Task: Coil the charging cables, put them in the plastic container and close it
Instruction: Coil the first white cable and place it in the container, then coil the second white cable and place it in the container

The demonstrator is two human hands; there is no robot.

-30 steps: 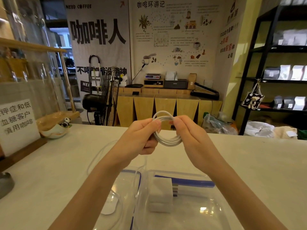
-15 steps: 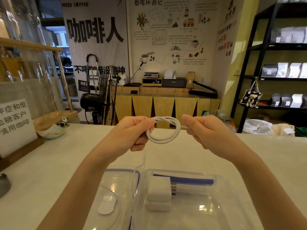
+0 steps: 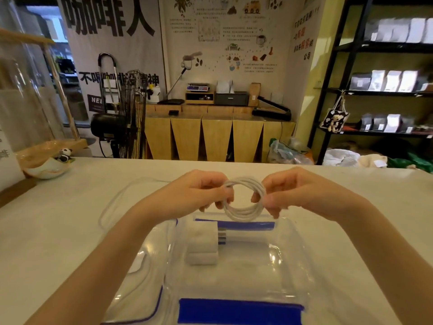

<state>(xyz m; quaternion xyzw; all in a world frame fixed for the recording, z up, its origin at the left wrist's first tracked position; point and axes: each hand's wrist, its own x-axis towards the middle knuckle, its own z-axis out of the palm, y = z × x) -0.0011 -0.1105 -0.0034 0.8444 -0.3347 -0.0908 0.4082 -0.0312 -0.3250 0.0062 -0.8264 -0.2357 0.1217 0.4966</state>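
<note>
A white charging cable is wound into a round coil of several loops. My left hand pinches its left side and my right hand pinches its right side, holding it just above the far edge of the clear plastic container. The container is open, has blue latches, and holds white charger blocks. Its clear lid with a blue seal lies to the left, partly under my left forearm.
The work happens on a pale counter. A small dish with a panda figure sits at the far left beside a sign. Behind the counter are a wooden cabinet, a fan and black shelves.
The view has tilted down and my hands have lowered with the coil toward the container. The cable's loose end is now gathered in, and the coil is rounder.
</note>
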